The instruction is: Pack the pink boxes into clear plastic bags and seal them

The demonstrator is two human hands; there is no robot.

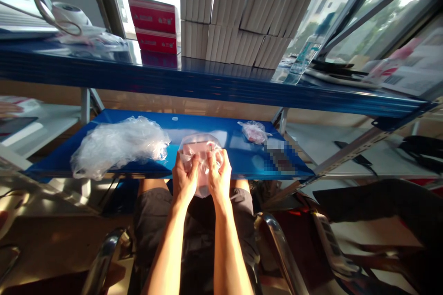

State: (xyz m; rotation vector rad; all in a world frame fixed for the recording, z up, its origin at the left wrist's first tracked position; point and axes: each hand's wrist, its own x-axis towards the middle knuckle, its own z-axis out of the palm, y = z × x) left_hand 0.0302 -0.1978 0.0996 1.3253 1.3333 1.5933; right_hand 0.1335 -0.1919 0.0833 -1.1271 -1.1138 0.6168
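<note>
Between my two hands is a clear plastic bag (201, 142) with something pinkish and flat-sided inside, held at the front edge of the blue shelf (183, 124). My left hand (185, 173) grips the bag's left side, its thumb pressed on the front. On the other side my right hand (219, 170) grips it the same way, thumb also on the front. What exactly lies inside the bag I cannot make out. A large heap of clear plastic bags (119, 145) rests left of my hands. To the right sits a small crumpled bag (255, 132) with pinkish contents.
An upper blue shelf (145, 73) runs across in front, bearing red boxes (154, 25), stacked grey-white boxes (238, 14) and a clear bottle (308, 53). A blurred-out dark item (280, 156) lies at the lower shelf's right. Metal chair arms (107, 258) flank my legs. Another person's hand (10, 108) shows far left.
</note>
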